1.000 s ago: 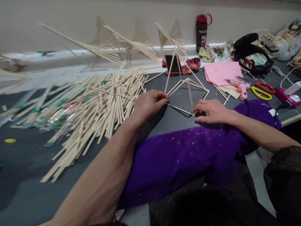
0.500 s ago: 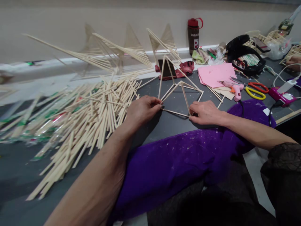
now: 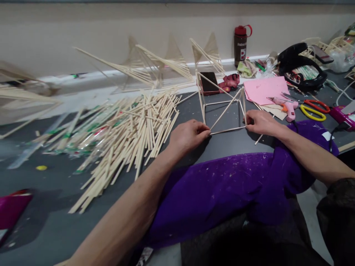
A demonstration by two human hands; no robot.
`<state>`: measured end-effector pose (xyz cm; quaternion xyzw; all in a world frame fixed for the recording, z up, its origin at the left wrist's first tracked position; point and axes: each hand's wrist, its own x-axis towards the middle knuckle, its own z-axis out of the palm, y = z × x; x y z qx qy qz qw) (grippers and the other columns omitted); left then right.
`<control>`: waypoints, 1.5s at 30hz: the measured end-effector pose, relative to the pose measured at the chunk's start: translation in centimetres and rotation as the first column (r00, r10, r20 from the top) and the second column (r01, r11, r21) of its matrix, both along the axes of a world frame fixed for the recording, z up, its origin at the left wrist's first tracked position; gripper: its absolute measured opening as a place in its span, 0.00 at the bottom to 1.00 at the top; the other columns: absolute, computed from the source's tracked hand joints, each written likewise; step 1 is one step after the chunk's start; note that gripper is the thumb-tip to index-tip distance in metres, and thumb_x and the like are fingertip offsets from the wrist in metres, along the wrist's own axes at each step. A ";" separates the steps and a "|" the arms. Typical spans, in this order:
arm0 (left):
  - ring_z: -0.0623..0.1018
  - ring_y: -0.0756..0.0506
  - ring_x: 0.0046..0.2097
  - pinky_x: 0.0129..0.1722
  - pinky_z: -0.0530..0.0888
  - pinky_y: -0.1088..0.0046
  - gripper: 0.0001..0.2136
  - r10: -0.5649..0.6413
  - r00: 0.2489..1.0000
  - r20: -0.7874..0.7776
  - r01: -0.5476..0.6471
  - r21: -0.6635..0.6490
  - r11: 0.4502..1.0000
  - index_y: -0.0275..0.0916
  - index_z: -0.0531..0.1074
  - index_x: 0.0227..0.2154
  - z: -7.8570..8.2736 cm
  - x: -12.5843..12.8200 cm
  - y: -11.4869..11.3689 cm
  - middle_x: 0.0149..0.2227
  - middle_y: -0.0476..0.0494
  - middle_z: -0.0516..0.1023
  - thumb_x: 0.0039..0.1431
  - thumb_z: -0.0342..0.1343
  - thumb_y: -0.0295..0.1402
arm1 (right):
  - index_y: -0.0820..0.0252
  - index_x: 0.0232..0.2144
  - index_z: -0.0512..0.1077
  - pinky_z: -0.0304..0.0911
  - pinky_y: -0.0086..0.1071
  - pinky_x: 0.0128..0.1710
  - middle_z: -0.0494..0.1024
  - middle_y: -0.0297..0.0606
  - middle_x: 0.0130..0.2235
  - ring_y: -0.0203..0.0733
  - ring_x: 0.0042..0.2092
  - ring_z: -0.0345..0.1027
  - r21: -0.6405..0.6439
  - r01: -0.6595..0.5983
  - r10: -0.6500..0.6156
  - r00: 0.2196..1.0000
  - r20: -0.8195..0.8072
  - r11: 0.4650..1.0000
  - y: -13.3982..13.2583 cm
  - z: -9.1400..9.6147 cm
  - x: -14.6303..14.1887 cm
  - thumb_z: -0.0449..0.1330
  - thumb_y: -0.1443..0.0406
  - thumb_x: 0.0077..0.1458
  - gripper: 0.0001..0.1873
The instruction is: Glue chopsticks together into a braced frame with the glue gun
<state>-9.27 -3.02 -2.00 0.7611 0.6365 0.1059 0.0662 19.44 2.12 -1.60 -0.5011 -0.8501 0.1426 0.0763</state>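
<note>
A frame of thin wooden sticks [image 3: 222, 117] stands on the grey table between my hands. It has a four-sided base, with sticks rising from its corners and a slanting one across it. My left hand [image 3: 191, 136] pinches the near left corner between thumb and fingers. At the near right corner, my right hand [image 3: 260, 123] is closed on the joint, its fingertips partly hidden behind the sticks. To the left of the frame lies a large loose pile of wooden sticks [image 3: 138, 129].
Finished stick structures [image 3: 166, 61] lean along the wall. A red-capped bottle [image 3: 240, 48], pink paper [image 3: 264, 90], a pink glue gun [image 3: 290, 108], scissors [image 3: 313, 112] and a phone [image 3: 208, 83] lie behind and to the right. Purple cloth [image 3: 216, 192] covers my lap and the near edge.
The stick frame has turned between my hands, its near edge now facing me more squarely. My view has shifted left, bringing a magenta object into sight at lower left.
</note>
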 end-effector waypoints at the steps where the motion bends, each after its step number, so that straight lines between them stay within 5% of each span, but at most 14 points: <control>1: 0.83 0.39 0.42 0.39 0.76 0.64 0.14 -0.001 1.000 0.011 0.001 -0.008 1.000 0.47 0.87 0.40 0.1 0.2 -0.2 0.43 0.42 0.87 0.63 0.56 0.42 | 0.59 0.39 0.77 0.57 0.34 0.37 0.82 0.41 0.40 0.43 0.39 0.72 0.000 0.004 -0.004 1.000 -0.007 1.000 0.2 -0.1 0.2 0.61 0.70 0.56 0.08; 7: 0.84 0.38 0.40 0.43 0.77 0.61 0.16 0.128 0.975 0.183 -0.096 -0.174 0.980 0.40 0.86 0.42 1.1 -0.4 -0.3 0.39 0.40 0.87 0.63 0.55 0.41 | 0.60 0.38 0.78 0.58 0.34 0.37 0.82 0.42 0.40 0.43 0.38 0.72 0.038 0.013 -0.013 1.000 -0.007 0.999 0.9 -0.5 0.8 0.61 0.70 0.54 0.09; 10: 0.84 0.39 0.41 0.44 0.79 0.62 0.18 0.219 0.937 0.270 -0.182 -0.155 0.971 0.38 0.84 0.49 1.0 -1.9 0.7 0.42 0.39 0.88 0.64 0.55 0.39 | 0.61 0.38 0.79 0.58 0.34 0.38 0.82 0.42 0.39 0.43 0.38 0.71 0.071 0.002 -0.002 1.000 0.006 0.997 1.2 -0.8 1.0 0.60 0.70 0.55 0.10; 14: 0.81 0.37 0.57 0.60 0.76 0.57 0.18 0.036 0.984 0.177 -0.040 0.023 0.999 0.41 0.84 0.50 -0.3 -2.9 2.7 0.57 0.39 0.83 0.61 0.55 0.31 | 0.62 0.38 0.80 0.59 0.34 0.38 0.81 0.42 0.39 0.43 0.38 0.71 0.087 -0.003 0.002 1.000 0.009 0.996 1.3 -0.8 1.3 0.60 0.70 0.54 0.10; 18: 0.78 0.39 0.61 0.67 0.70 0.55 0.18 -0.147 0.980 0.132 0.142 0.048 0.989 0.40 0.85 0.46 -1.7 -2.6 3.6 0.60 0.39 0.81 0.62 0.50 0.26 | 0.62 0.39 0.80 0.59 0.34 0.38 0.81 0.42 0.38 0.43 0.37 0.71 0.090 -0.008 0.008 1.000 0.001 0.996 1.3 -0.7 1.4 0.60 0.70 0.54 0.11; 45: 0.79 0.38 0.55 0.59 0.74 0.58 0.13 -0.289 0.951 0.106 0.293 -0.022 0.956 0.43 0.84 0.42 -1.2 -1.1 0.1 0.53 0.41 0.83 0.67 0.54 0.39 | 0.61 0.39 0.81 0.62 0.35 0.41 0.82 0.42 0.39 0.44 0.39 0.73 0.117 -0.014 0.014 1.000 0.000 0.993 2.8 -1.2 2.0 0.58 0.71 0.54 0.13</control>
